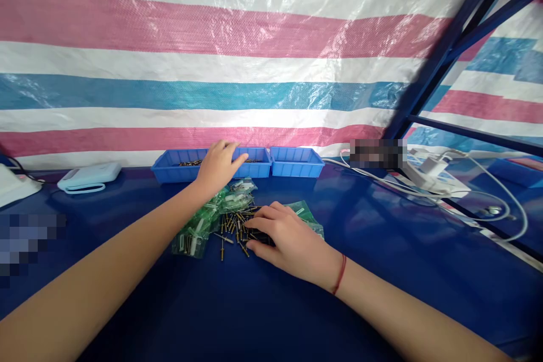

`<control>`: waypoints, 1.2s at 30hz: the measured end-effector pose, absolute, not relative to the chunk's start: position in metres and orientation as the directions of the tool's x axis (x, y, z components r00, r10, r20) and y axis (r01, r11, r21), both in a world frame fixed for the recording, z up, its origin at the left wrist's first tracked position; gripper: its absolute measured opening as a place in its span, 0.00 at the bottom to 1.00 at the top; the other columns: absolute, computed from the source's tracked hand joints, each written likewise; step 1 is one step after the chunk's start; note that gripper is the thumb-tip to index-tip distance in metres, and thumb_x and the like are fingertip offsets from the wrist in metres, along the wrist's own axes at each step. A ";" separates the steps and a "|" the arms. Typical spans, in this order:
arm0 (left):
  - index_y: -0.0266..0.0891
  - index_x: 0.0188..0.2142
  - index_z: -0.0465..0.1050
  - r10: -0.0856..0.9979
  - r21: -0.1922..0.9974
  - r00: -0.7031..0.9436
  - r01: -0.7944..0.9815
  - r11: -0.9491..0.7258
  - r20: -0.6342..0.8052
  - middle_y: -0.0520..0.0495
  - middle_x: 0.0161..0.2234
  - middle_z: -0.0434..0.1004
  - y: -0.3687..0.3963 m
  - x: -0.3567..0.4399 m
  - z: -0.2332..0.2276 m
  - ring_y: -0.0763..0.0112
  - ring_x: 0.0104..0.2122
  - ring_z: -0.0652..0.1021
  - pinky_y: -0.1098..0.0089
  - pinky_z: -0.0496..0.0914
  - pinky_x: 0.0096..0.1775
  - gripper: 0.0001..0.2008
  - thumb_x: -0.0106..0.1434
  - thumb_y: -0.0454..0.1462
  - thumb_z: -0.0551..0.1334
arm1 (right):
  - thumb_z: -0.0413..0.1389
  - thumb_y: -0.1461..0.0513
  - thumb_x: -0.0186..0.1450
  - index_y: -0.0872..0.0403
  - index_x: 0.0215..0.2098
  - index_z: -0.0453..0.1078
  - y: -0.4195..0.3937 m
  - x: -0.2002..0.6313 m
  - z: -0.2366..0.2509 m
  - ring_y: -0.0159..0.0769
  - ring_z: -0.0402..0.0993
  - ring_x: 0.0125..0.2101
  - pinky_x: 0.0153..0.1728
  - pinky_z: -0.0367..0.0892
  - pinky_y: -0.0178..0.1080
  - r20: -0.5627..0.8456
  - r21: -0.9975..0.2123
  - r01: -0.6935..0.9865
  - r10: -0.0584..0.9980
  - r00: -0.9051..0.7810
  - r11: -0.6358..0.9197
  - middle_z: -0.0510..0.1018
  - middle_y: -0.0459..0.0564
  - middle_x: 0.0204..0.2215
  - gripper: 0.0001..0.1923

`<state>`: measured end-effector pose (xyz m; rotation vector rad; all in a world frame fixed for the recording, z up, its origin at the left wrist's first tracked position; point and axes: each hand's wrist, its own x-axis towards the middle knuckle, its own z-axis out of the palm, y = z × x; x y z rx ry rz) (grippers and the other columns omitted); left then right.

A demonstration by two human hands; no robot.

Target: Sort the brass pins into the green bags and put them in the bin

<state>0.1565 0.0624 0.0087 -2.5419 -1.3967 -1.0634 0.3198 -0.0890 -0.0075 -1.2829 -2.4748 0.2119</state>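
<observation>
My left hand (219, 165) reaches over the front edge of a wide blue plastic bin (169, 171) that holds small dark metal pieces; whether it holds one I cannot tell. My right hand (288, 240), with a red string at the wrist, rests palm down on a loose heap of small brass pins (232, 228) on the blue table. Its fingers are curled over some pins. Several green plastic bags (203, 220) with white parts lie around the heap.
A second, smaller blue bin (297, 163) stands right of the first. A pale blue device (89, 177) lies at the left. White chargers and cables (441, 178) trail at the right beside a dark metal frame (441, 51). A striped tarpaulin (212, 56) closes off the back.
</observation>
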 end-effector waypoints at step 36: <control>0.43 0.40 0.74 0.932 0.863 0.280 0.384 -0.329 0.230 0.49 0.33 0.79 -0.076 0.129 -0.009 0.68 0.28 0.76 0.72 0.68 0.24 0.12 0.63 0.46 0.58 | 0.53 0.66 0.64 0.52 0.36 0.67 -0.099 0.308 0.003 0.31 0.72 0.30 0.31 0.66 0.34 0.463 -0.751 0.445 0.870 -0.171 0.487 0.76 0.45 0.31 0.04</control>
